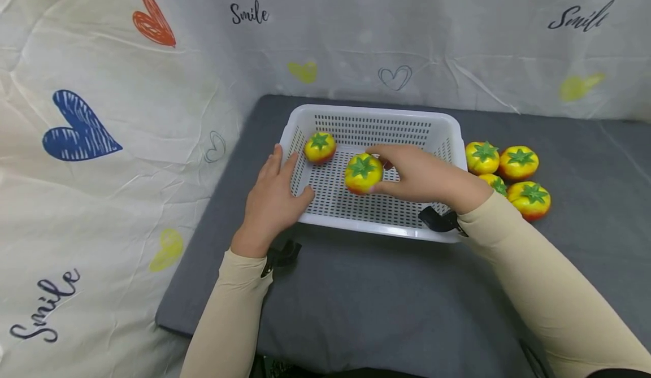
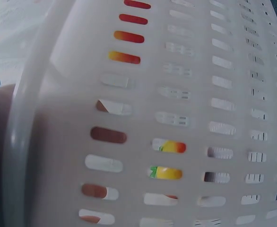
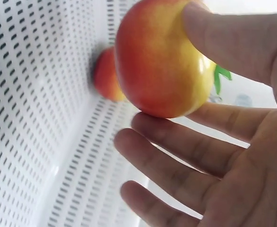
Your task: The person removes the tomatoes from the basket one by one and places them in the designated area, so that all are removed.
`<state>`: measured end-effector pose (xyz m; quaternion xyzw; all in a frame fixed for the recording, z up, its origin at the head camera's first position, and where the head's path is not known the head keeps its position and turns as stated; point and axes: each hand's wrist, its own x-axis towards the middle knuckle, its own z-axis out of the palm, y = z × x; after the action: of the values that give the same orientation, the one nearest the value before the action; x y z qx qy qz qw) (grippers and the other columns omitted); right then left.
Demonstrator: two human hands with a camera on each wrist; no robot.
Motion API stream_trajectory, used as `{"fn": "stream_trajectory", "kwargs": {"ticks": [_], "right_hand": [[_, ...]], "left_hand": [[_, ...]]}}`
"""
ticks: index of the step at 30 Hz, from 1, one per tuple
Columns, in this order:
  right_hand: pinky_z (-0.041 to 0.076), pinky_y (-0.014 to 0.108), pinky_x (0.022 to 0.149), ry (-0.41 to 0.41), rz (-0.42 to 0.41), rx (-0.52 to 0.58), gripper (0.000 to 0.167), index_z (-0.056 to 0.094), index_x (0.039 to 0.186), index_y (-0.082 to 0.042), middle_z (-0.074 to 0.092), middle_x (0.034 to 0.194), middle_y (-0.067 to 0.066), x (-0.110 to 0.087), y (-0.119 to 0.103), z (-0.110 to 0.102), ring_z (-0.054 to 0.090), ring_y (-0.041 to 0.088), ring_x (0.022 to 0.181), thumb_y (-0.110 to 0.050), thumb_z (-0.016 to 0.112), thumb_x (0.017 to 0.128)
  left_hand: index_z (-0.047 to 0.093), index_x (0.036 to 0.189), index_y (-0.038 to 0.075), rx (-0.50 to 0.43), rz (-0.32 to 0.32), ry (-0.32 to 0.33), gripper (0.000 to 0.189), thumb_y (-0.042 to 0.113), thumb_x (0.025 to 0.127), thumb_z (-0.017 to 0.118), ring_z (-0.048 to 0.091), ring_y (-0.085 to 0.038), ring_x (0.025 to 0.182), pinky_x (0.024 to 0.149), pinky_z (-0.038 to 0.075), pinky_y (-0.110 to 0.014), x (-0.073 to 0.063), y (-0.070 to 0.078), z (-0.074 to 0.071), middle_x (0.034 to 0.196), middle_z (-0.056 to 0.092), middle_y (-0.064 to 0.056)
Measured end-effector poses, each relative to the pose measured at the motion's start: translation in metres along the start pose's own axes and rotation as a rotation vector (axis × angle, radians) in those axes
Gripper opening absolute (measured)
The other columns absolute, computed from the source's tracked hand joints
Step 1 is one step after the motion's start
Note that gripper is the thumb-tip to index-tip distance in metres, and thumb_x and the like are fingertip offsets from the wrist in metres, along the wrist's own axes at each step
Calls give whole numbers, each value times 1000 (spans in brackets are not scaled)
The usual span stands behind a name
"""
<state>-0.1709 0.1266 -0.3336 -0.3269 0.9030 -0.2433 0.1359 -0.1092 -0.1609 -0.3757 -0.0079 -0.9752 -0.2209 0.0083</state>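
My right hand (image 1: 418, 176) pinches a yellow-red toy tomato (image 1: 363, 173) with a green leafy top, thumb on one side and fingers on the other. It is held over the inside of a white slotted plastic basket (image 1: 376, 230). In the right wrist view the thumb presses the tomato (image 3: 162, 61) while the other fingers spread out below. My left hand (image 1: 272, 200) rests at the basket's left rim, fingers extended and thumb apart. Another toy tomato (image 1: 320, 148) lies in the basket's back left corner. Through the wall slots, the left wrist view shows patches of red and yellow.
Several more toy tomatoes (image 1: 519, 163) sit close together on the grey cloth-covered table (image 1: 366, 287), just right of the basket. A white curtain (image 1: 356, 39) printed with hearts and "Smile" hangs behind the table and along its left side.
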Motion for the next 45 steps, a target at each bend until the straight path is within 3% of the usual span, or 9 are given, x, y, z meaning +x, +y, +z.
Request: {"fn": "stream_trajectory", "kwargs": {"ticks": [12,27,37,43,45], "right_hand": [[52,54,103,27,103,-31,76,49,155,-6,68,134,12,-39,6,-19,65,31,119,-35,81,92],[53,55,99,140,142,-3,77,49,155,-11,68,133,8,-98,8,-32,64,28,121,-33,84,90],[55,55,93,196,196,-51,78,49,155,-8,63,138,13,-136,19,-32,65,28,109,-34,84,90],[57,42,79,239,216,-99,81,51,155,-8,64,138,12,-157,23,-28,67,25,104,-35,87,87],[58,43,80,254,220,-103,81,52,154,-9,64,139,13,-165,25,-26,67,27,105,-36,87,87]], "left_hand": [[38,164,12,-7,-7,1,79,41,94,60,19,-38,160,110,41,-70,-2,0,-2,176,11,-13],[40,163,12,-9,4,5,78,40,94,60,20,-38,160,110,41,-69,0,1,-1,176,11,-13],[39,164,12,6,4,-10,78,41,95,59,19,-39,160,107,42,-73,1,1,-2,176,10,-14],[38,164,11,10,6,-20,77,41,96,58,19,-40,160,108,41,-72,1,1,-2,176,10,-15],[38,164,11,12,5,-22,77,40,96,59,19,-40,160,108,41,-72,1,2,-2,176,11,-15]]}}
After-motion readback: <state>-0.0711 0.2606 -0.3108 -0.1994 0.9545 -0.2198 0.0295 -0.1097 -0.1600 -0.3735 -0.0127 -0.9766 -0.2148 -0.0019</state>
